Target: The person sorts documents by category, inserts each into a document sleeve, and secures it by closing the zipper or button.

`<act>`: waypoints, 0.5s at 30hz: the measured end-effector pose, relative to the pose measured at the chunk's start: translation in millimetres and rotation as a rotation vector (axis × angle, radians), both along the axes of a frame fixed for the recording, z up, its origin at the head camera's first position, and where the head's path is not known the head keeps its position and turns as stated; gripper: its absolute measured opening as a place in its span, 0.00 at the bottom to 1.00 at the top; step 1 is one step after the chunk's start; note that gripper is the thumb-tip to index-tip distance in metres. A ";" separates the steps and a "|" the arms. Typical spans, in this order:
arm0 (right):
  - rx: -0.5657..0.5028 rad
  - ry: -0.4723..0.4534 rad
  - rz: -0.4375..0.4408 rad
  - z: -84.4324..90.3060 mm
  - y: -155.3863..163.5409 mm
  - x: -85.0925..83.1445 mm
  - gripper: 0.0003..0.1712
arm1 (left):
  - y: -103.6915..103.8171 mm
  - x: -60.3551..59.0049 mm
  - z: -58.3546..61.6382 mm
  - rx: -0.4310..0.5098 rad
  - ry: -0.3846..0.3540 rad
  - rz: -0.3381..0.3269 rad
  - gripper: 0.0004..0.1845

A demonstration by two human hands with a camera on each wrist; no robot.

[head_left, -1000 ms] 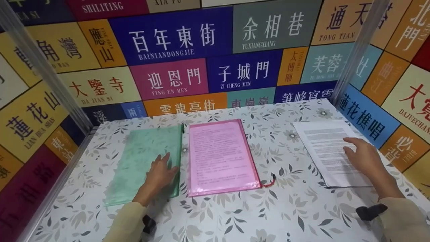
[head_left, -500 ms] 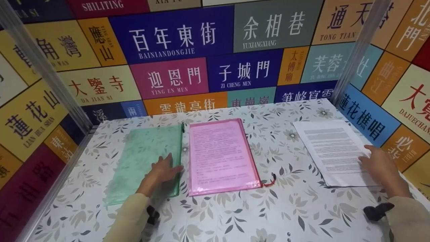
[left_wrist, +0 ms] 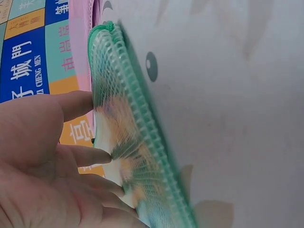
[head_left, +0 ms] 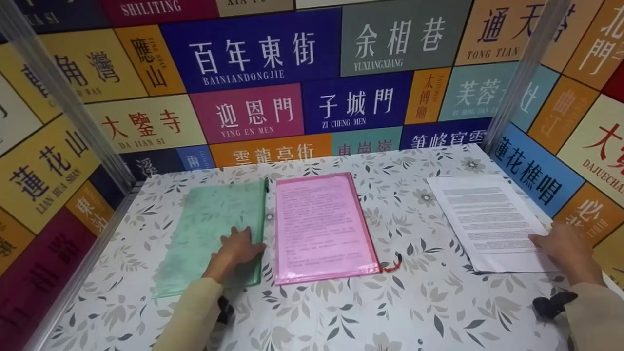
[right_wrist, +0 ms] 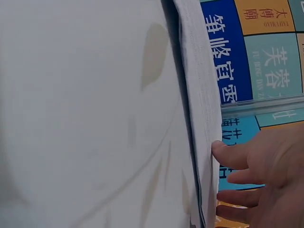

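Green folder (head_left: pixel 209 234) lies below wall sign "YING EN MEN" (head_left: pixel 246 113).

Open surface (head_left: pixel 414 234) is being left between the pink folder (head_left: pixel 321 229) and the paper stack (head_left: pixel 487 219); passage is being bounded by the sign-covered walls (head_left: pixel 273 87) behind and beside.

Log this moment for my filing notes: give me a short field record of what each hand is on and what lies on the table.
left hand: rests with spread fingers on the green mesh zip folder
right hand: fingertips at the right edge of the printed paper stack
middle: pink zip folder with a printed sheet inside, red pull cord at its near right corner
surface: table with leaf-print cloth
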State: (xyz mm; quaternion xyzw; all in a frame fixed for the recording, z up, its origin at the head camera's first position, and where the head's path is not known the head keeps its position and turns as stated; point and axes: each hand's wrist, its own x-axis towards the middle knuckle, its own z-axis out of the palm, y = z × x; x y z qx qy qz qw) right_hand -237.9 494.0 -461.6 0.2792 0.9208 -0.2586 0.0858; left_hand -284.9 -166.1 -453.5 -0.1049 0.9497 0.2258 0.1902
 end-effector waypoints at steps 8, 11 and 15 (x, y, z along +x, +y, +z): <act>0.059 -0.080 -0.028 8.0 -0.9 -5.6 0.41 | -3.7 0.5 2.4 -0.003 0.002 -0.033 0.38; 0.052 -0.110 -0.022 10.0 0.4 -8.4 0.40 | -4.2 0.5 2.5 -0.010 0.008 -0.044 0.36; 0.045 -0.131 -0.012 12.7 3.4 -10.5 0.42 | -5.2 0.2 0.6 -0.007 0.021 -0.043 0.35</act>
